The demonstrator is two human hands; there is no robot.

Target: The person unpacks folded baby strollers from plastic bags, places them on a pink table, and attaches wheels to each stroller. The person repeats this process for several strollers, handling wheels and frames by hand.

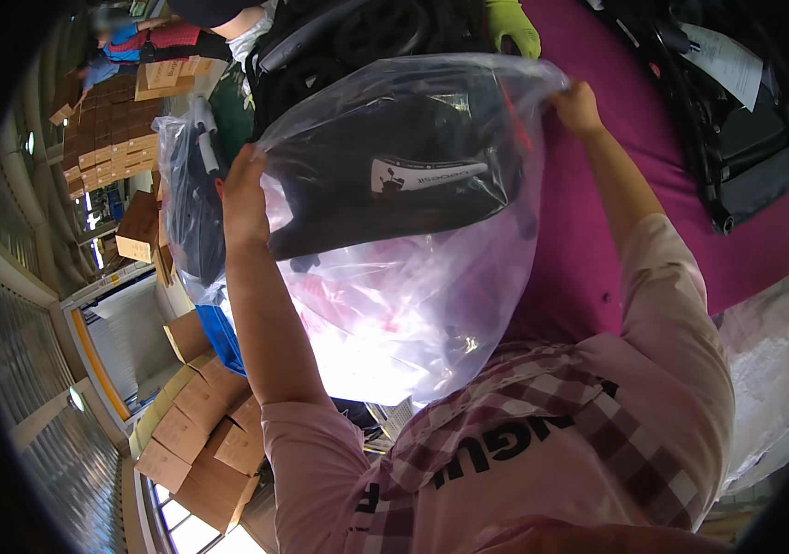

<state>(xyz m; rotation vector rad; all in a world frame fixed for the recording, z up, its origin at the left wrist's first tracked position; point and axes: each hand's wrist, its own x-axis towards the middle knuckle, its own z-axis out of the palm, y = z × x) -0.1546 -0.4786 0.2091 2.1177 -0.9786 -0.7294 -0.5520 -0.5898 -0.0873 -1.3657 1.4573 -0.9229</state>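
— What was in front of you, biggest thing first?

— A magenta table surface (pixel 597 277) ran across the far right. Over it I held up a large clear plastic bag (pixel 413 277) with a black item (pixel 394 175) inside, near the top. That item's long axis lay left to right, roughly level between my hands.

— And your hands?

— My left hand (pixel 245 198) was closed on the bag's left edge, forearm raised steeply. My right hand (pixel 579 106) was pinched shut on the far right corner, arm stretched out farther. The left hand sat nearer to me and lower; both touched the plastic, with the black item between them.

— Anything else around?

— Another bagged black thing (pixel 187 203) just left of my left hand, stacked cardboard boxes (pixel 201 415) lower left, and someone's green-gloved hand (pixel 512 23) at the far edge.
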